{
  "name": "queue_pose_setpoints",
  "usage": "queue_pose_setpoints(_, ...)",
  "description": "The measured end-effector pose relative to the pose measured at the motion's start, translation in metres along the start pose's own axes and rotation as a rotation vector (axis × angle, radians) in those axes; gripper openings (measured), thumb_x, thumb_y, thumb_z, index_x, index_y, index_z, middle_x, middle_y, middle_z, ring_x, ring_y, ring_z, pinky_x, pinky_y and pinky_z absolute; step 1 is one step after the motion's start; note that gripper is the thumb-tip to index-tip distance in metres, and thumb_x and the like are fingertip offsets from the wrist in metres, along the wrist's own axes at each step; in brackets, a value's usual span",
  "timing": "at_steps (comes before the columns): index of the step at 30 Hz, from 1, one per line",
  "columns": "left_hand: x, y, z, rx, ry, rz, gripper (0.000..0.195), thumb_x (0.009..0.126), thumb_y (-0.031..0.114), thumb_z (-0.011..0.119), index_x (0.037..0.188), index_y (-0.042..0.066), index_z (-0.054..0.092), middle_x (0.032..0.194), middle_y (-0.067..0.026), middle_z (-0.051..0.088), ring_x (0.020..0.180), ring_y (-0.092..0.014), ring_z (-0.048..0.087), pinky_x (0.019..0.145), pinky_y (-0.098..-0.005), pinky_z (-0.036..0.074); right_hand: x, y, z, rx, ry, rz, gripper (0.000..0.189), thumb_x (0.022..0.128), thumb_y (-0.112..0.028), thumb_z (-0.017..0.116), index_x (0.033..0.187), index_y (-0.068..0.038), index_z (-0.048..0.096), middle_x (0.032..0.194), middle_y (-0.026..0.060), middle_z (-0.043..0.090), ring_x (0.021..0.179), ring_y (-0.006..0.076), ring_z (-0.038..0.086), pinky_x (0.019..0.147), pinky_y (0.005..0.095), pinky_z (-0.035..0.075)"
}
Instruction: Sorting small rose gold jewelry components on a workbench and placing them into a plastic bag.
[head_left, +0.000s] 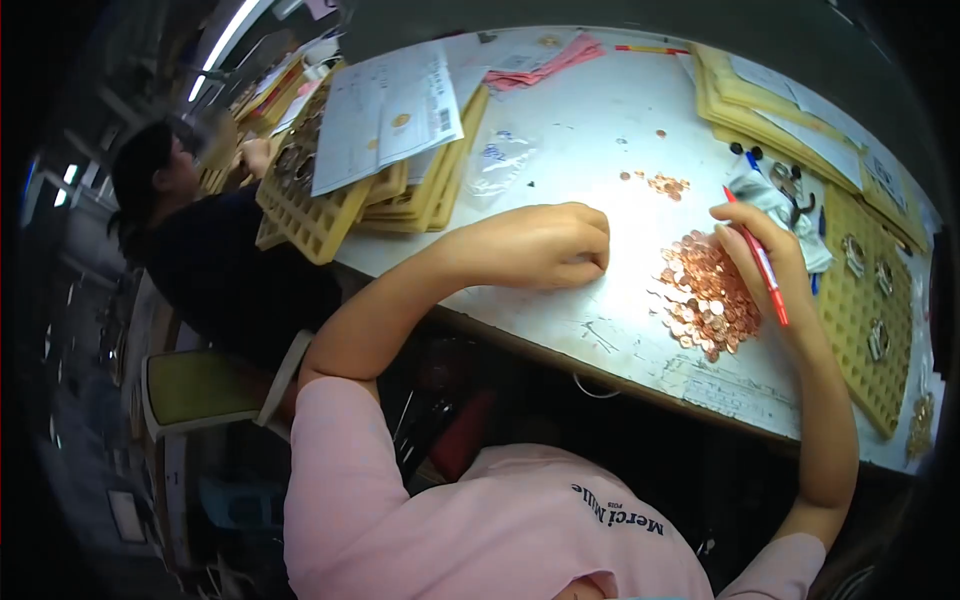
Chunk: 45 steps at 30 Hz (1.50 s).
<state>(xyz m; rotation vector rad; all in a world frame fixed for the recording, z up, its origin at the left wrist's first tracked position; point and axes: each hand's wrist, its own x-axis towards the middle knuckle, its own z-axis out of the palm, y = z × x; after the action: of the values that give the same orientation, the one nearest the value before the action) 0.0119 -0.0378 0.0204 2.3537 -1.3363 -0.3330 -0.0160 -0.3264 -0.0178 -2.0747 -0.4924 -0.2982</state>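
A heap of small round copper-coloured discs lies on the white worktable in front of me. Over its right edge is my right hand, with a red pen held slantwise across it. My left hand rests on the table left of the heap, fingers curled in; whether it holds anything is hidden. Beyond the heap lies a smaller cluster of copper-coloured pieces, with a few loose ones near it.
Yellow grid trays with papers are stacked left, beside a clear plastic bag. At right, another grid tray holds several metal pieces, near a white cloth and stacked yellow trays. A co-worker sits at left.
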Motion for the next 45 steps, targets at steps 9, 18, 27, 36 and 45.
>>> queue_pose_setpoints(9, 0.024, -0.008, -0.006, -0.264, 0.067, -0.115, 0.017, 0.087, 0.013, 0.056, 0.092, 0.000, 0.065, 0.085, -0.0136, 0.066, 0.080, -0.025, 0.065, 0.074, -0.0354, 0.050, -0.001, -0.015, 0.007, -0.124, 0.024, -0.023, 0.014, 0.090, -0.004, 0.062, 0.102, 0.002, 0.064, 0.088, 0.0109, 0.065, 0.078, 0.0164, 0.061, 0.072, 0.0273, 0.047)
queue_pose_setpoints(18, 0.076, -0.013, 0.015, -0.761, 0.183, 0.047, 0.017, 0.086, 0.013, 0.063, 0.093, -0.001, 0.068, 0.085, -0.0085, 0.070, 0.076, -0.012, 0.063, 0.068, -0.0269, 0.050, -0.002, -0.023, 0.005, -0.383, -0.020, -0.221, 0.023, 0.081, -0.008, 0.069, 0.102, -0.005, 0.062, 0.089, 0.0080, 0.067, 0.090, 0.0243, 0.063, 0.105, 0.0459, 0.034)
queue_pose_setpoints(27, 0.052, 0.001, 0.024, -1.336, 0.011, -0.216, 0.021, 0.093, 0.019, 0.063, 0.104, 0.002, 0.067, 0.092, -0.0026, 0.068, 0.077, -0.007, 0.059, 0.063, -0.0216, 0.048, 0.007, -0.032, 0.015, -0.487, -0.003, -0.393, 0.025, 0.073, -0.015, 0.078, 0.093, -0.008, 0.064, 0.069, 0.0023, 0.060, 0.063, 0.0201, 0.058, 0.094, 0.0437, 0.043)
queue_pose_setpoints(36, 0.056, 0.003, 0.021, -1.456, 0.076, -0.395, 0.022, 0.092, 0.014, 0.062, 0.107, -0.001, 0.066, 0.094, -0.0080, 0.068, 0.083, -0.011, 0.062, 0.060, -0.0222, 0.048, 0.002, -0.018, 0.008, -0.386, 0.018, -0.395, 0.023, 0.079, -0.010, 0.072, 0.101, -0.008, 0.065, 0.077, 0.0037, 0.066, 0.072, 0.0201, 0.064, 0.095, 0.0433, 0.042)
queue_pose_setpoints(45, 0.052, 0.004, 0.020, -1.440, 0.046, -0.427, 0.024, 0.093, 0.015, 0.060, 0.109, -0.002, 0.066, 0.088, -0.0085, 0.067, 0.075, -0.011, 0.061, 0.059, -0.0207, 0.047, -0.001, -0.013, 0.012, -0.362, 0.095, -0.400, 0.018, 0.081, -0.017, 0.072, 0.097, -0.011, 0.065, 0.074, 0.0029, 0.067, 0.070, 0.0195, 0.065, 0.086, 0.0410, 0.047)
